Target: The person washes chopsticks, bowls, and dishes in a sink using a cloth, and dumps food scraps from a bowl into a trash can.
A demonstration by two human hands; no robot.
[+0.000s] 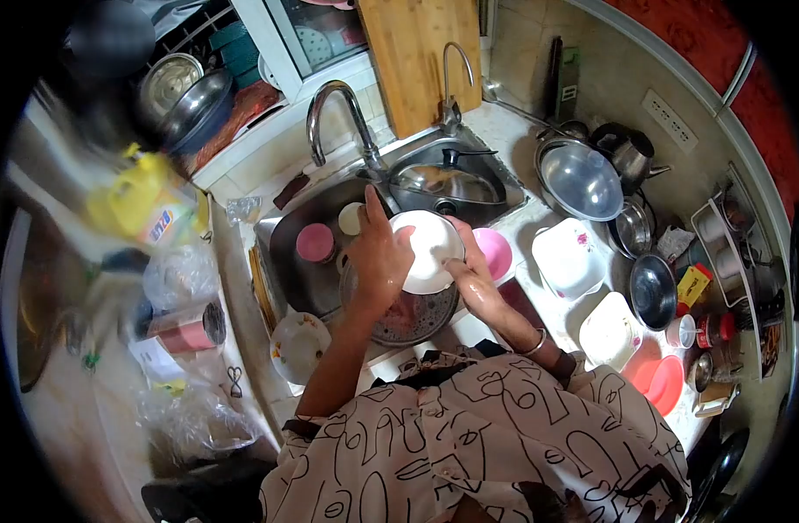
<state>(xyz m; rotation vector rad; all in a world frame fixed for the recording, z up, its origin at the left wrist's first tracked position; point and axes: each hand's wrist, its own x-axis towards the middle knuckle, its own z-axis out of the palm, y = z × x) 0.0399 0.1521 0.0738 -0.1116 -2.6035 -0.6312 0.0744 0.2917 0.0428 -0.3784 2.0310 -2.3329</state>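
A white bowl (427, 253) is held tilted between my two hands over the near part of the sink. My left hand (380, 257) is at its left rim, the thumb against the bowl and the index finger pointing up. My right hand (474, 270) grips the bowl's right side, thumb over the rim and wet at the wrist. Beneath them sits a round metal basin (408, 322) with suds. In the left sink basin (286, 283) are a pink cup (315, 242) and a small pale cup (351, 219). A pink bowl (494, 254) lies right of my right hand.
A curved faucet (343, 91) arches over the sink, with a glass lid (447, 181) in the right basin. Flowered dishes (567, 258) and metal bowls (652, 292) crowd the right counter. A patterned plate (299, 347) lies at the sink's near left corner.
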